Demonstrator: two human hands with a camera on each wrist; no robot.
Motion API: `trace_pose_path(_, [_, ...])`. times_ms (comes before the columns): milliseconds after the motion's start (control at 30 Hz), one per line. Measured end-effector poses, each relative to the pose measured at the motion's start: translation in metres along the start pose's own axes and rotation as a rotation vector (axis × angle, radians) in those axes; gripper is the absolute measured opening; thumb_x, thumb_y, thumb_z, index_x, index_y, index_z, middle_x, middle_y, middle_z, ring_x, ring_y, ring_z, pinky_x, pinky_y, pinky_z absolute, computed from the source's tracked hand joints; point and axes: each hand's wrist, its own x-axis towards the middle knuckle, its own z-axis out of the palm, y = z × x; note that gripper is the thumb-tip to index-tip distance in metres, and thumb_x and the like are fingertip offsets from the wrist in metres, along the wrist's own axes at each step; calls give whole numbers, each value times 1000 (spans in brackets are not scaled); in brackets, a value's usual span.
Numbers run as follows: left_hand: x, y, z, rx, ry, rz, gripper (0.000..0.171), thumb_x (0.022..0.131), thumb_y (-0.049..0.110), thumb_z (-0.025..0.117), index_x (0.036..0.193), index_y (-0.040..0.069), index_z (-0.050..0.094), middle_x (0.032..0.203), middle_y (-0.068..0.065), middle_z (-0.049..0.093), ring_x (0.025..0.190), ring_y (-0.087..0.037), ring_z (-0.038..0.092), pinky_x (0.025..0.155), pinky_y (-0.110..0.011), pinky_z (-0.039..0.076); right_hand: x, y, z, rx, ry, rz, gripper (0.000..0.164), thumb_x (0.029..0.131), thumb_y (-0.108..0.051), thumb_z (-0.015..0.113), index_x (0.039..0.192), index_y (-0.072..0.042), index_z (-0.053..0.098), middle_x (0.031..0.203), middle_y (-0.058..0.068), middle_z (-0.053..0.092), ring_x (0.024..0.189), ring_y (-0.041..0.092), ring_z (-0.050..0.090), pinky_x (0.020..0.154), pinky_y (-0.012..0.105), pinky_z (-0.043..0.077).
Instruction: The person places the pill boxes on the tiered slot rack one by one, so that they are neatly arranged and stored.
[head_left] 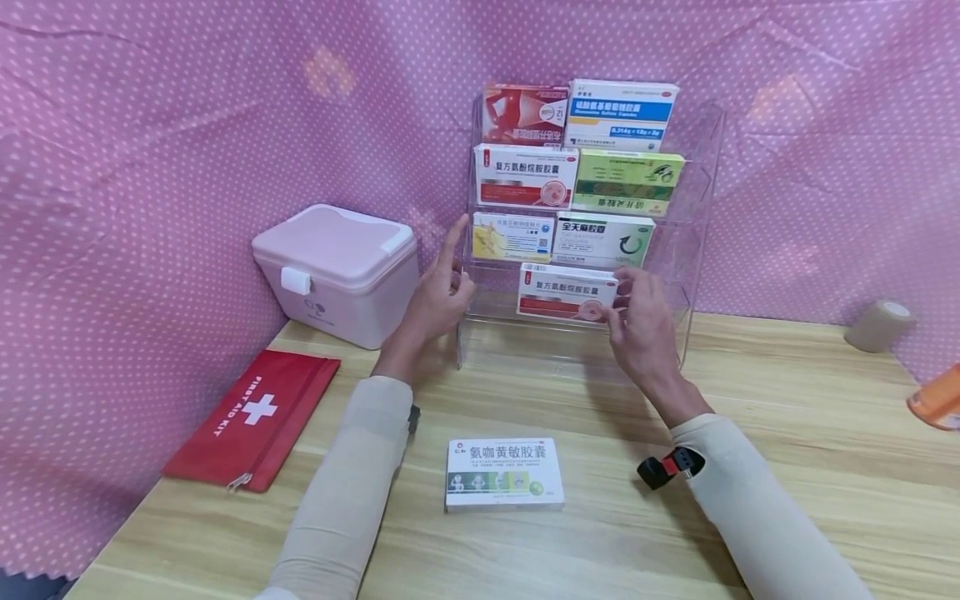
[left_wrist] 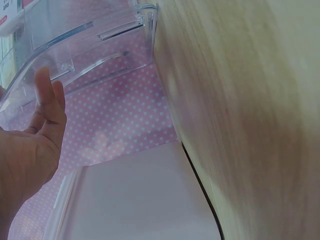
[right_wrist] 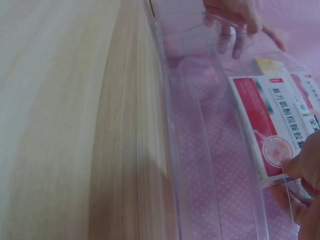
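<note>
My right hand (head_left: 641,321) pinches the right end of a red-and-white medicine box (head_left: 558,296), thumb on its front. The box is at the lowest tier of a clear stepped display rack (head_left: 495,304); in the right wrist view, the same medicine box (right_wrist: 265,125) is tilted near the rack's clear front lip. At the rack's left side is my left hand (head_left: 438,296), its index finger extended upward; the left wrist view shows the hand (left_wrist: 37,135) against the clear side panel. Whether its thumb grips the panel is hidden. Several other medicine boxes (head_left: 525,177) fill the upper tiers in pairs.
A white-and-green medicine box (head_left: 502,472) lies flat on the wooden table (head_left: 600,533). To the left are a lidded pink case (head_left: 337,275) and a red first aid pouch (head_left: 255,417). A bandage roll (head_left: 879,325) and an orange object (head_left: 937,398) are at right.
</note>
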Motion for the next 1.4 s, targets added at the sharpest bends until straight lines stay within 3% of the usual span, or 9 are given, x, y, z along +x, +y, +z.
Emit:
trace_pose_path(100, [0,1,0,-1,-2,-3,96,99,12,53,169,56,4,108,-11,57,85,-22,57,73,-39,54,1,0,-1,-3,-38,-40,52,92,10,72,141,7,54,114,28,64,101,44,71,92,54,60])
trace_pose_path(200, [0,1,0,3,-2,-9,97,99,12,53,169,57,4,107,-10,56,84,-21,57,72,-38,53,-1,-2,0,-36,-136,-71,67,91,8,71,153,1,48,118,28,66,106,45,67,96,59,56])
trace_pose_path(367, [0,3,0,7,-8,-26,97,100,12,53,168,59,3,109,-10,57,84,-21,56,70,-38,53,-7,-11,4,-193,-312,-107,96,92,-10,78,172,-15,25,131,28,64,113,47,64,101,65,50])
trace_pose_path(533, [-2,3,0,-19,-14,-41,98,100,11,53,166,63,3,118,-11,60,88,-22,58,72,-38,55,-14,-21,10,-313,-393,-151,112,93,-21,81,175,-18,6,122,23,66,108,43,65,107,60,46])
trace_pose_path(800, [-1,2,0,-27,-11,-25,99,99,10,54,166,63,4,124,-13,62,86,-22,59,70,-39,56,-17,-25,13,-353,-396,-138,115,92,-20,82,175,-17,2,122,21,64,111,43,65,107,58,47])
trace_pose_path(1033, [-1,3,0,-25,-18,-32,99,99,11,53,165,65,3,134,-15,61,88,-23,59,72,-39,57,-16,-26,12,-320,-411,-115,115,93,-19,81,175,-20,1,124,22,63,111,43,64,111,60,46])
trace_pose_path(1400, [0,2,0,-26,-15,-35,97,100,13,53,165,64,3,133,-13,62,84,-22,60,67,-37,57,-16,-24,12,-313,-410,-114,116,92,-18,81,175,-15,0,120,22,64,107,41,63,111,60,47])
